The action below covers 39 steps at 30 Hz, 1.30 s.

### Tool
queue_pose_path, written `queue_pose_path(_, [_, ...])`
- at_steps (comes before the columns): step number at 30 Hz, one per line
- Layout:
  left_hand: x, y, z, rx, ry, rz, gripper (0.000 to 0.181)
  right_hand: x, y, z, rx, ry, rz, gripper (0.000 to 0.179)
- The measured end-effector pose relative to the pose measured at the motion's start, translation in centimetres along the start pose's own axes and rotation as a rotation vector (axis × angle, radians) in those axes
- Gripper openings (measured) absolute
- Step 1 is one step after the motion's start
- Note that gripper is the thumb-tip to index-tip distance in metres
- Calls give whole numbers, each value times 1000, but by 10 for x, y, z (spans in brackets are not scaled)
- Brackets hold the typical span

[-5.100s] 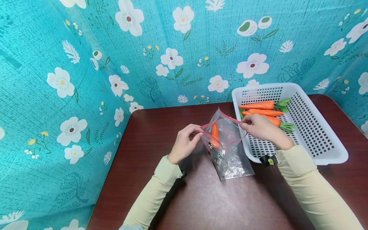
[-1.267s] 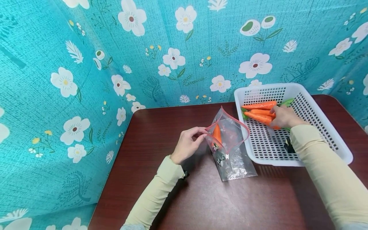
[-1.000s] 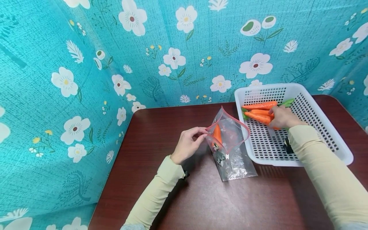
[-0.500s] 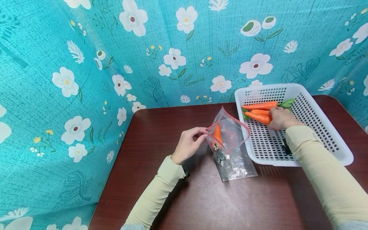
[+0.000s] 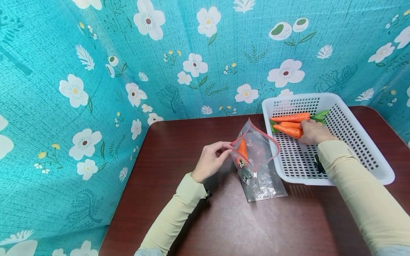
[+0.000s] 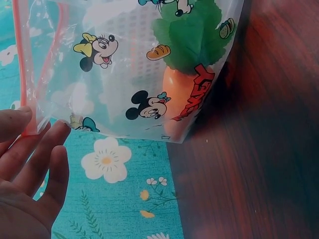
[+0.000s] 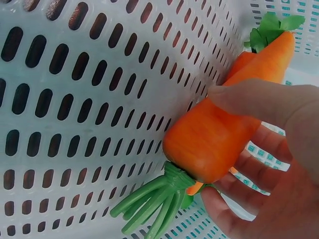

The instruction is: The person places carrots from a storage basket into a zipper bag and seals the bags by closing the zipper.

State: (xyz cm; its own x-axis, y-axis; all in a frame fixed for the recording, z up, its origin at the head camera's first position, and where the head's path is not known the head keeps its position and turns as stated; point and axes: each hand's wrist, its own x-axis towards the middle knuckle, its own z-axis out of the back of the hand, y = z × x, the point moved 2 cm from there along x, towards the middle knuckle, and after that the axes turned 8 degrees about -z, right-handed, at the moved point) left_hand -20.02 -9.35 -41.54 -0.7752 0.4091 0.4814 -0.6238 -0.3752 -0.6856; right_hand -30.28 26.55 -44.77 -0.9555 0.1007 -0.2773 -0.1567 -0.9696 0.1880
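- Our left grip [image 5: 211, 160] pinches the bag [image 5: 264, 182] by its rim.
- Our right grip [image 5: 315, 133] is clamped on a carrot [image 7: 207, 139] in the basket [image 5: 307, 181].
- We see another carrot [image 5: 242, 148] inside the open bag, on the worktop [image 5: 169, 153] beside the basket.

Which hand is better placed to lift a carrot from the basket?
Probably the right hand: its fingers curl round a carrot in the basket, while the left hand pinches the clear bag by its rim.
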Motion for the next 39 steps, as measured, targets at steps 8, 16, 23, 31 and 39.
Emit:
queue_pose_path(8, [0, 1, -1, 11, -9, -16, 15, 0, 0, 0, 17, 2, -12, 48])
queue_pose_path(16, [1, -2, -1, 35, 4, -24, 13, 0, -2, 0, 16, 10, 3, 50])
queue_pose_path(23, [0, -2, 0, 53, 7, -22, 12, -2, -2, 1, 12, 1, 24, 48])
queue_pose_path(31, [-1, 1, -1, 52, 1, -33, 12, -5, -2, 2, 13, 11, 21, 52])
queue_pose_path(39, [-1, 0, 0, 51, 2, -30, 12, -5, -2, 3, 7, -6, 36, 50])
